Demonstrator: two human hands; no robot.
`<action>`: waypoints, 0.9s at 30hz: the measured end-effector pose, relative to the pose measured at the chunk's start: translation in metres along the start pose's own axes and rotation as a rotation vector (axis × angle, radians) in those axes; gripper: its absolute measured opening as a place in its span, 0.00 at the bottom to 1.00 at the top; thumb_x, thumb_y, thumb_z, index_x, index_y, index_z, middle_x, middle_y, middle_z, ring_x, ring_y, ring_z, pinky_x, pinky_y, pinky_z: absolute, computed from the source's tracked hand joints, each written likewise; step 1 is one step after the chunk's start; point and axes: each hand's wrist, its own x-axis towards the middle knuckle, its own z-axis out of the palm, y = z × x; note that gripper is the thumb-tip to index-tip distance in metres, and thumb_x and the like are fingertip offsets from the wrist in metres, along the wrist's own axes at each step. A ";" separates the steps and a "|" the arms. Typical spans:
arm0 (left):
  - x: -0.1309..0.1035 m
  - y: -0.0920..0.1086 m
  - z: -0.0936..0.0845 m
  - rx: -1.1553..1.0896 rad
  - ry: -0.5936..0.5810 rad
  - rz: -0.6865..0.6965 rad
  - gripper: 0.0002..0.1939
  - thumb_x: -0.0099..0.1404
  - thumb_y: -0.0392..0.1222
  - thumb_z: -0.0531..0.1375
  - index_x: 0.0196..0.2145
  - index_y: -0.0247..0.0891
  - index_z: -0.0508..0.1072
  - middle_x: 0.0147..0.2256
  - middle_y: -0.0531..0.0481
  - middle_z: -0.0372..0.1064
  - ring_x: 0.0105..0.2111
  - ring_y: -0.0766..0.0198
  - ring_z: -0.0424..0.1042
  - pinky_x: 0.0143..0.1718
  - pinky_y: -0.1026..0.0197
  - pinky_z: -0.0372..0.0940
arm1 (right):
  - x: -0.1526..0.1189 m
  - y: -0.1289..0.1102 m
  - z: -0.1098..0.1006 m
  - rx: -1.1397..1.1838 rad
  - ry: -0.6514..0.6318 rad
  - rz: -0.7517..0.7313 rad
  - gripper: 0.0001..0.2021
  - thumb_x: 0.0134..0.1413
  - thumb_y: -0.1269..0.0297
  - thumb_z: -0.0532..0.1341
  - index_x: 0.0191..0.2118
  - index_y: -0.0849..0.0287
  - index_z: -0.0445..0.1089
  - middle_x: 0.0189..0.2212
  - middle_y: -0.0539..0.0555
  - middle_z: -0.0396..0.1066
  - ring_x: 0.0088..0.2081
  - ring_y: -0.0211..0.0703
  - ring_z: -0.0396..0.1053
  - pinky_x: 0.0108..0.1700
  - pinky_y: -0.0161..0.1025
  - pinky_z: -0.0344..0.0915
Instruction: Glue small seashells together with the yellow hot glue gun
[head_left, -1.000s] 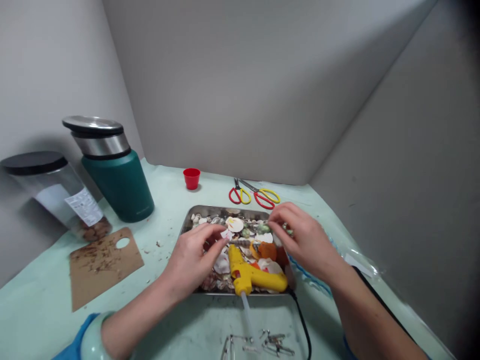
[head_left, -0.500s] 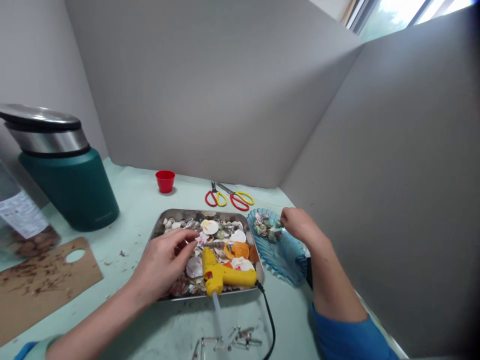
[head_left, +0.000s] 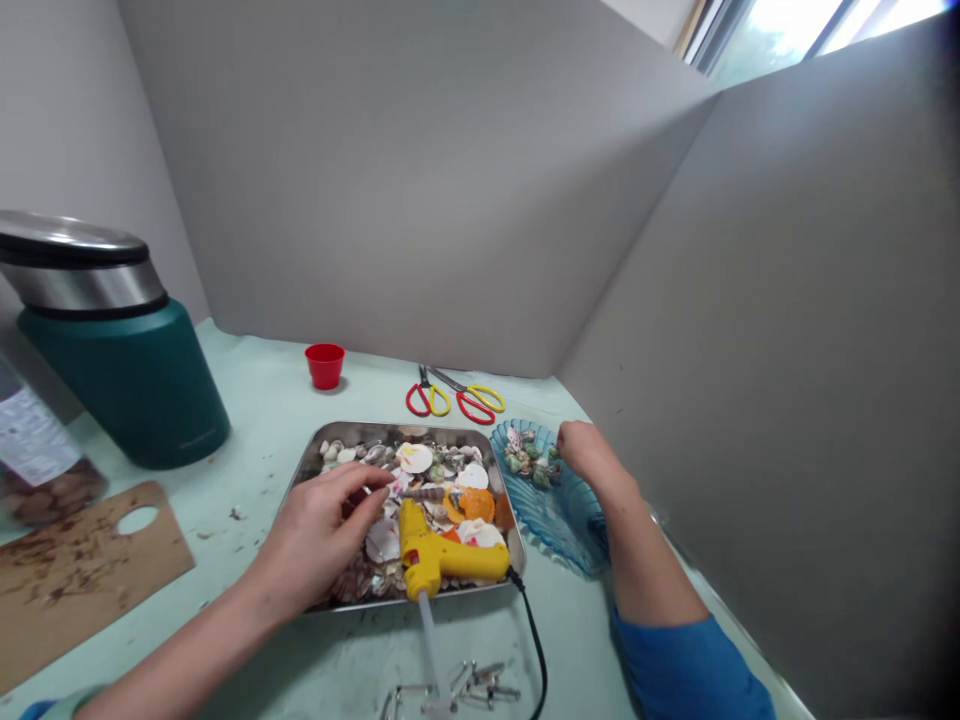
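Observation:
A metal tray point(head_left: 306, 460) of mixed shells lies at the centre, with a yellow glue gun point(head_left: 450, 556) resting on its near right part. Above the tray's left side is my left hand point(head_left: 326, 520), its thumb and fingertips brought close around something I cannot make out. My right hand point(head_left: 589, 452) is at the right edge of the blue shell-shaped dish point(head_left: 559, 515), fingers curled down beside the small greenish shells point(head_left: 534, 462); whatever is in its fingertips is hidden.
Two pairs of scissors point(head_left: 459, 388) and a red cup point(head_left: 325, 367) lie behind the tray. At left are a green canister point(head_left: 127, 380), a jar point(head_left: 45, 450) and a brown board point(head_left: 90, 560). Metal clips point(head_left: 484, 685) and a black cord point(head_left: 538, 640) are in front.
The whole view has shifted slightly. My right hand has drawn a little to the left over the dish's edge, while my left hand keeps nearly the same place above the tray.

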 end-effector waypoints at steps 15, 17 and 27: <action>-0.001 0.005 -0.007 -0.102 0.170 -0.153 0.10 0.60 0.48 0.57 0.34 0.39 0.68 0.25 0.54 0.70 0.24 0.64 0.68 0.26 0.63 0.62 | -0.039 -0.010 -0.055 0.163 0.461 -0.087 0.12 0.57 0.61 0.52 0.36 0.58 0.72 0.33 0.56 0.75 0.33 0.47 0.70 0.32 0.37 0.57; 0.002 0.004 -0.016 -0.146 0.249 -0.194 0.10 0.59 0.48 0.57 0.32 0.39 0.68 0.24 0.54 0.69 0.24 0.65 0.67 0.26 0.64 0.61 | -0.040 -0.013 -0.054 0.187 0.442 -0.114 0.12 0.57 0.60 0.53 0.35 0.58 0.72 0.31 0.55 0.75 0.32 0.47 0.70 0.30 0.37 0.56; 0.018 -0.009 -0.044 -0.225 0.367 -0.296 0.14 0.55 0.50 0.60 0.29 0.35 0.74 0.25 0.51 0.70 0.24 0.66 0.65 0.26 0.64 0.61 | -0.076 -0.065 -0.057 0.377 -0.020 -0.732 0.08 0.57 0.62 0.54 0.36 0.55 0.70 0.29 0.50 0.73 0.29 0.39 0.67 0.31 0.34 0.58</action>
